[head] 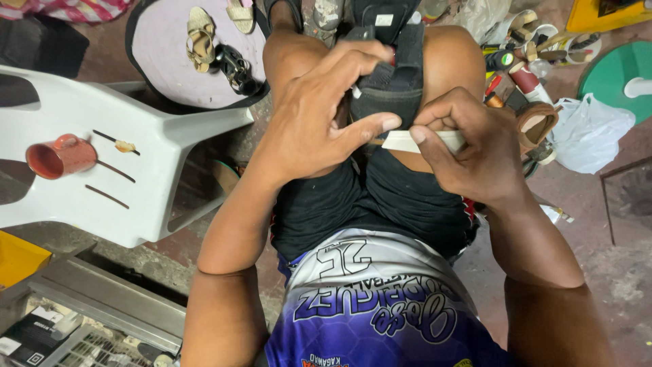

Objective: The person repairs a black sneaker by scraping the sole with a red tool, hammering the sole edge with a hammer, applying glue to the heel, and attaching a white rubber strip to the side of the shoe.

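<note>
Head cam: my left hand (319, 115) grips a black sandal (390, 75) propped on my knees, long axis pointing away. My right hand (468, 146) pinches a white strip (407, 141) lying crosswise at its near end.

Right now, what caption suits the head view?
Left hand steadies a black sandal on the knees while right hand holds a white strip.

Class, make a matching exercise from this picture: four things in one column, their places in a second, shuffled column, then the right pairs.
Things:
1 red mug
2 black sandal
3 tan sandals
4 white strip

Places:
A on the round pale board
B on the white plastic chair
C pinched by the right hand
D on the knees, under the left hand

Pairs: 1-B, 2-D, 3-A, 4-C
</note>
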